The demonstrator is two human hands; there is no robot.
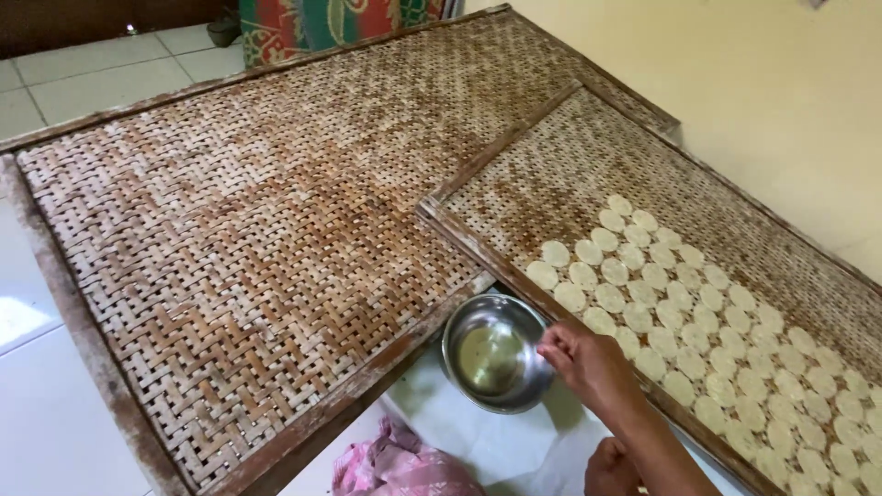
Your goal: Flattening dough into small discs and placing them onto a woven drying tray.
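My right hand (588, 363) reaches in from the lower right, and its bunched fingertips rest on the right rim of a round metal bowl (491, 354). The bowl stands on a white surface between two woven trays and holds only a thin pale film. Just right of the hand, the smaller woven bamboo tray (551, 174) carries several rows of pale round flat discs (643, 276). Only a small part of my left hand (611, 470) shows at the bottom edge, its fingers hidden.
A large bare woven bamboo tray (248, 230) in a worn wooden frame fills the left and middle. A pink cloth (395, 468) lies at the bottom. White floor tiles (37, 422) lie on the left, a cream wall (781, 101) on the right, and patterned fabric (322, 23) at the top.
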